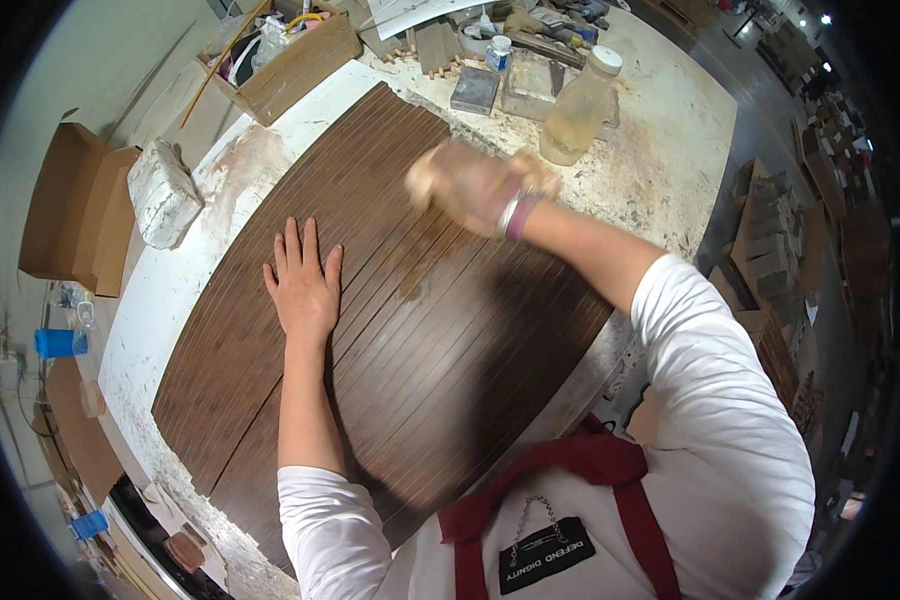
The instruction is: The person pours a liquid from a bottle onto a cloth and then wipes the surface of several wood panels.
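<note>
A large dark brown wooden panel (400,360) with thin parallel grooves lies across the white worktable. My left hand (305,290) rests flat on it, fingers spread, holding nothing. Over the panel's far right edge is my right hand (470,185), smeared by motion and wearing bands at the wrist. It grips what looks like a crumpled tan cloth (537,172), whose edges stick out beside the fingers. A patch of lighter brown (415,275) shows on the wood between my two hands.
Beyond my right hand stand a cloudy bottle with a white lid (580,108), a grey block (475,90) and a small blue-and-white jar (498,53). A wooden box of tools (285,75) sits at the far left, near a white wrapped bundle (163,195) and an open cardboard box (75,210).
</note>
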A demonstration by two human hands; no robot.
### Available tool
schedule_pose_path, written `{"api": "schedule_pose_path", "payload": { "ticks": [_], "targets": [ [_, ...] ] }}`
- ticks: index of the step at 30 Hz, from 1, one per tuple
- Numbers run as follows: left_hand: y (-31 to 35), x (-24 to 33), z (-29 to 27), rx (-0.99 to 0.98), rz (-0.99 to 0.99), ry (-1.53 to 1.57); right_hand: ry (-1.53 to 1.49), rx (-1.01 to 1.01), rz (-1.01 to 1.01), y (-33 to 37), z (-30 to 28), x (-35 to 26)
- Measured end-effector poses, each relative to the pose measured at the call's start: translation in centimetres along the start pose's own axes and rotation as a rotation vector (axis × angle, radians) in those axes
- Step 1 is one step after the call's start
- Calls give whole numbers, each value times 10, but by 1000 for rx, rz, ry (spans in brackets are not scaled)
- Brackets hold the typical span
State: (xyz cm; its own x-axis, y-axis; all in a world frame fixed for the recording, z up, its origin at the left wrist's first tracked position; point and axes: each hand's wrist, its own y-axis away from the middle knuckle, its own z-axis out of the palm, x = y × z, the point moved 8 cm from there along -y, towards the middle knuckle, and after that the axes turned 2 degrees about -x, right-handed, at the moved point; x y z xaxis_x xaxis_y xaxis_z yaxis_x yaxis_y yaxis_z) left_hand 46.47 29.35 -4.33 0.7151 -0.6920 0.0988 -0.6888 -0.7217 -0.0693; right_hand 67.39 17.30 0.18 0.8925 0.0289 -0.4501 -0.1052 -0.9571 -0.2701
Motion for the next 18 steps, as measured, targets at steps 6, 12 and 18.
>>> {"api": "schedule_pose_path", "payload": {
  "ticks": [6,12,18],
  "targets": [
    [-1,1,-4,20,-13,6,213,-72,327,-1,-20,-9],
    [15,20,-12,-29,61,30,94,-168,259,12,23,-11],
    [29,41,-5,-37,154,52,34,134,248,8,-27,19]
  ]
}}
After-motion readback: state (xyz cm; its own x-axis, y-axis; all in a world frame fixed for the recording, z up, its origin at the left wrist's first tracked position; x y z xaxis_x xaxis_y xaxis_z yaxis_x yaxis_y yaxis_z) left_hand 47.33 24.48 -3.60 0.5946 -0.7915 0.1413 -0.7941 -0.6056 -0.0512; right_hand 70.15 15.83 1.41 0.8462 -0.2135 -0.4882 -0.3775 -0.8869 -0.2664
